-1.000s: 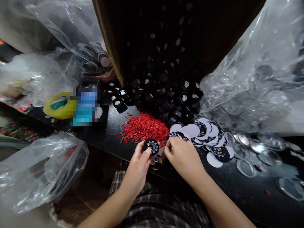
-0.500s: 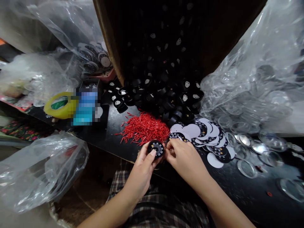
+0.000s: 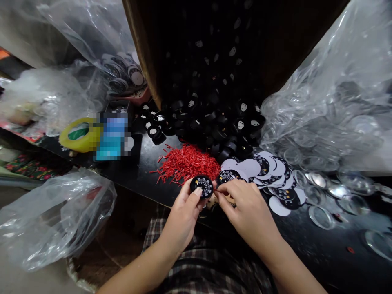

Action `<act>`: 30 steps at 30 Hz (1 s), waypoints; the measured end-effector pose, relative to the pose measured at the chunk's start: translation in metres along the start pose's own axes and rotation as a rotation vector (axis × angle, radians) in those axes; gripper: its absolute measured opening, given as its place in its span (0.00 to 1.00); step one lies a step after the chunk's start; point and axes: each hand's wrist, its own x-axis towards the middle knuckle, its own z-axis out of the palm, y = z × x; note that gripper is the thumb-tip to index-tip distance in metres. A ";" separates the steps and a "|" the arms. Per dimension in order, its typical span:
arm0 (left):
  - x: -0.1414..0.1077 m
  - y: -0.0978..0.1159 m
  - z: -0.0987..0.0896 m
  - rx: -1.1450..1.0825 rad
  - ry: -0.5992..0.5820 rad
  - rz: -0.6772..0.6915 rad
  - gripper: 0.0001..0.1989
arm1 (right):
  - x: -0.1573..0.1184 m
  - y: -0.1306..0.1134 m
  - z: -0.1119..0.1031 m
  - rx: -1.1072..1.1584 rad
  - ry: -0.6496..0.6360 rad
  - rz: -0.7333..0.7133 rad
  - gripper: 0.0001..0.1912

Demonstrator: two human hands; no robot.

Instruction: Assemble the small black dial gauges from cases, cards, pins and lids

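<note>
My left hand [image 3: 184,208] is closed around a round black gauge [image 3: 201,187], its thumb lying on the printed dial face, which is turned up toward me. Right beside it, my right hand [image 3: 237,200] pinches what looks like a thin red pointer, mostly hidden by the fingertips. A heap of red pointers [image 3: 186,163] lies on the black table just beyond both hands. Past my right fingers spreads a pile of dial discs [image 3: 275,175], some showing white backs and others black printed faces.
A large box [image 3: 142,53] stands tipped at the back, black gauge housings [image 3: 225,134] spilling out. Clear round covers [image 3: 321,216] and a plastic bag [image 3: 330,94] lie at right. Yellow tape [image 3: 81,134] sits left, with another plastic bag [image 3: 58,216] below the table's edge.
My right hand's thumb and index finger have come forward into a clearer pinch beside the gauge. The gauge stays in my left hand, and the view has shifted slightly.
</note>
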 end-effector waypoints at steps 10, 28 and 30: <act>0.014 -0.014 0.005 0.173 -0.075 0.021 0.12 | 0.004 -0.007 -0.006 0.318 -0.024 0.135 0.08; 0.001 -0.005 0.014 0.405 -0.038 0.179 0.08 | -0.002 -0.011 -0.008 0.385 0.010 0.196 0.09; -0.002 -0.006 0.013 0.460 -0.014 0.207 0.08 | -0.004 -0.013 -0.008 0.389 0.011 0.201 0.10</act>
